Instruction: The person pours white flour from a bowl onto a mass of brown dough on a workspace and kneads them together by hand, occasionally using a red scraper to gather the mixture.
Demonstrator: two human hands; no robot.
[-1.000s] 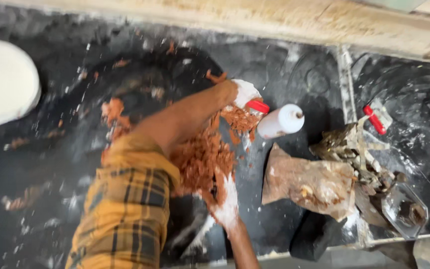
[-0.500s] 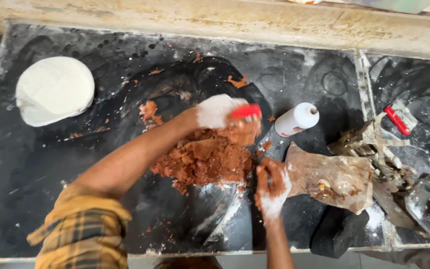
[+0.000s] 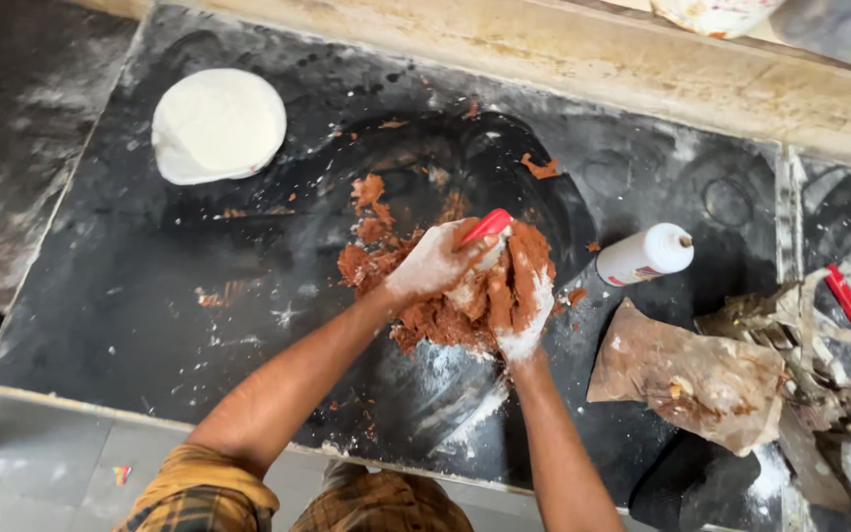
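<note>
A crumbly reddish-brown mass (image 3: 424,317) lies heaped in the middle of a black, flour-dusted slab (image 3: 150,296). My left hand (image 3: 433,266), white with powder, rests on top of the heap and grips a red-handled scraper (image 3: 487,227). My right hand (image 3: 524,307), smeared with the brown material, presses against the heap's right side, fingers curled into it, close against the scraper. Loose brown crumbs (image 3: 368,192) lie scattered just beyond the heap.
A round white dough disc (image 3: 219,126) sits at the slab's far left. A white bottle (image 3: 644,254) lies on its side right of the heap. A crumpled brown paper bag (image 3: 691,376) and a pile of wrappers with a red piece (image 3: 847,296) crowd the right end.
My two hands have come together on the brown heap; the right hand rose from the slab's near side onto the mass. The view has shifted, so the white disc now shows whole.
</note>
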